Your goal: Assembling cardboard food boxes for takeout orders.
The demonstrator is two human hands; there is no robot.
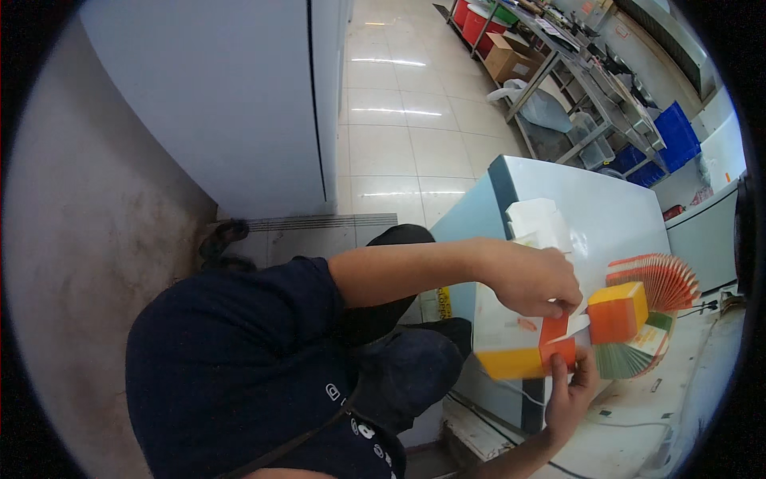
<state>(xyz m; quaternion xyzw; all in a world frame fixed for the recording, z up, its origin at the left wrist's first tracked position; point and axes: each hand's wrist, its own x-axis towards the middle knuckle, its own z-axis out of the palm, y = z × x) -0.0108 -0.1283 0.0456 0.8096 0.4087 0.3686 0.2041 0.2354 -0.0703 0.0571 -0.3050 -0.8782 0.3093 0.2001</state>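
A paper carton (511, 339) in white, yellow and orange lies on the light work surface in front of me, partly folded. My left hand (536, 281) reaches over it from above, fingertips pinched on its orange flap (554, 326). My right hand (571, 391) grips the carton's orange end from the near side, thumb on the panel and fingers curled behind. A white tab sticks out between the hands. Just right of them stands a made-up yellow and orange box (616, 315). Around that box, flat cartons are spread in fans, one orange-edged (658, 279) and one green-edged (626, 361).
The surface is a white-topped cabinet (590, 184); a white paper piece (536, 219) rests there. Cables (511, 435) run below. A tall white cabinet (231, 104) stands left. Steel shelving (558, 72) with a cardboard box (511, 60) and blue crates (674, 136) is at the far right.
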